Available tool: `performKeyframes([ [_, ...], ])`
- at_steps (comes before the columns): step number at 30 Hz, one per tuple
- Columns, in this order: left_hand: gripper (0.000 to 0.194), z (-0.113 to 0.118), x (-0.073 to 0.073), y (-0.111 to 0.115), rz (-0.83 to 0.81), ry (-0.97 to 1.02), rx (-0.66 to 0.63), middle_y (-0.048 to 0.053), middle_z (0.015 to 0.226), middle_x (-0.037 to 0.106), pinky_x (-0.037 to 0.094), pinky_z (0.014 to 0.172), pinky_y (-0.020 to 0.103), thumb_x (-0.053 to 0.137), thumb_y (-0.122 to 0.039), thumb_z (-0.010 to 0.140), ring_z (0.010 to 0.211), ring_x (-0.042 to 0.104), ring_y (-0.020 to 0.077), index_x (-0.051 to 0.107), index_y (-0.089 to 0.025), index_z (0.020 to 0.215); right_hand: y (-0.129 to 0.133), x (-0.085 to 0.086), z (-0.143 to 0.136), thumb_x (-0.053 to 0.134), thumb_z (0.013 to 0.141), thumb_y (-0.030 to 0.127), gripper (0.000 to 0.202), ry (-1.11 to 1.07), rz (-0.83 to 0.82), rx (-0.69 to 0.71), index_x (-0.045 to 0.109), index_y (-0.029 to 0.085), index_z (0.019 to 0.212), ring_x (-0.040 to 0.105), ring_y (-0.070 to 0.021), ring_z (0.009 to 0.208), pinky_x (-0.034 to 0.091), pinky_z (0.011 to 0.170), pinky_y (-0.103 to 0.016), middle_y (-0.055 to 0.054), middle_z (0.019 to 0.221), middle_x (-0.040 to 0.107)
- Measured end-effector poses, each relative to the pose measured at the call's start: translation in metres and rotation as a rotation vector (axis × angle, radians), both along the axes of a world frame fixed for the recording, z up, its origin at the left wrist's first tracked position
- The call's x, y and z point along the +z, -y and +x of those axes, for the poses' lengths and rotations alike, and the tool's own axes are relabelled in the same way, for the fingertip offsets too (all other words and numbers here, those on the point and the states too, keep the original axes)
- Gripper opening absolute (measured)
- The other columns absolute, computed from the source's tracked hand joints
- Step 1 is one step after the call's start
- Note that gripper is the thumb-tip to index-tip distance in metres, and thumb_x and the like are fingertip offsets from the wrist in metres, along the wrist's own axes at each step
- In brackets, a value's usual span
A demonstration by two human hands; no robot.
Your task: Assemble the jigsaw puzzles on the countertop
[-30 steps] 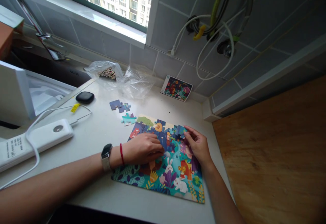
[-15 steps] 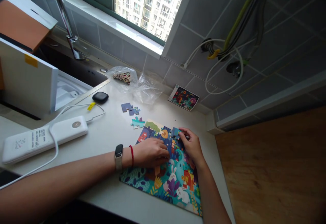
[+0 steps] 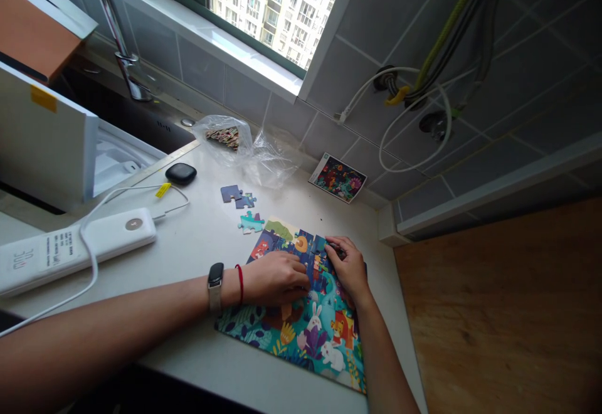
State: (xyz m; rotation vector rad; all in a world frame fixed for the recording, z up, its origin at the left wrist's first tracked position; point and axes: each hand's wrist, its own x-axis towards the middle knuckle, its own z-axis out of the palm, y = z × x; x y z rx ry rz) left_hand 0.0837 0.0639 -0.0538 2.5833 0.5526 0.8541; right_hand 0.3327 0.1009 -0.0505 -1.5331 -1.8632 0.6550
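Observation:
A colourful jigsaw puzzle with rabbits, a lion and plants lies on the white counter, mostly assembled. Over its middle rests my left hand, palm down, fingers curled together; anything under the fingertips is hidden. My right hand is at the top right of the puzzle, thumb and forefinger closed at the edge of a dark blue puzzle piece. Beyond the top left corner lie loose pieces: a teal one and a joined purple-blue pair.
Behind the pieces lies a clear plastic bag. A picture card leans by the wall. To the left are a white power bank with a cable, a black rounded case, a white box and the sink with its tap.
The view has shifted slightly, moving the puzzle and both arms a little left and up. The dark blue piece sits lower against the puzzle; my right fingers remain by it. The left hand stays put.

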Motion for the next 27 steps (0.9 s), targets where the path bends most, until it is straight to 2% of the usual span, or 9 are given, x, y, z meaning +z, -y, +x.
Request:
performKeyframes([
  [5, 0.012, 0.000, 0.000, 0.000, -0.009, -0.002, 0.000, 0.004, 0.083, 0.073, 0.047, 0.068, 0.033, 0.067, -0.025, 0.099, 0.075, 0.064, 0.0197, 0.072, -0.020, 0.089, 0.002, -0.002, 0.000, 0.068, 0.091, 0.044, 0.030, -0.008, 0.004, 0.007, 0.081, 0.022, 0.107, 0.070, -0.0259, 0.100, 0.056, 0.092, -0.039, -0.010, 0.113, 0.074],
  [13, 0.014, 0.000, -0.001, 0.000, -0.016, 0.000, 0.001, 0.004, 0.082, 0.072, 0.048, 0.068, 0.033, 0.067, -0.025, 0.100, 0.076, 0.065, 0.0200, 0.072, -0.020, 0.088, 0.007, 0.003, 0.001, 0.071, 0.090, 0.043, 0.028, 0.049, 0.003, 0.083, 0.082, 0.027, 0.110, 0.066, -0.0292, 0.115, 0.051, 0.104, -0.044, -0.009, 0.118, 0.074],
  [27, 0.014, -0.001, 0.001, -0.001, -0.021, -0.014, 0.004, 0.005, 0.083, 0.074, 0.049, 0.070, 0.031, 0.065, -0.024, 0.100, 0.077, 0.066, 0.0194, 0.073, -0.019, 0.090, 0.011, 0.003, 0.000, 0.067, 0.095, 0.040, 0.025, 0.175, 0.091, 0.102, 0.083, 0.028, 0.111, 0.064, -0.0311, 0.114, 0.050, 0.104, -0.048, -0.010, 0.120, 0.076],
])
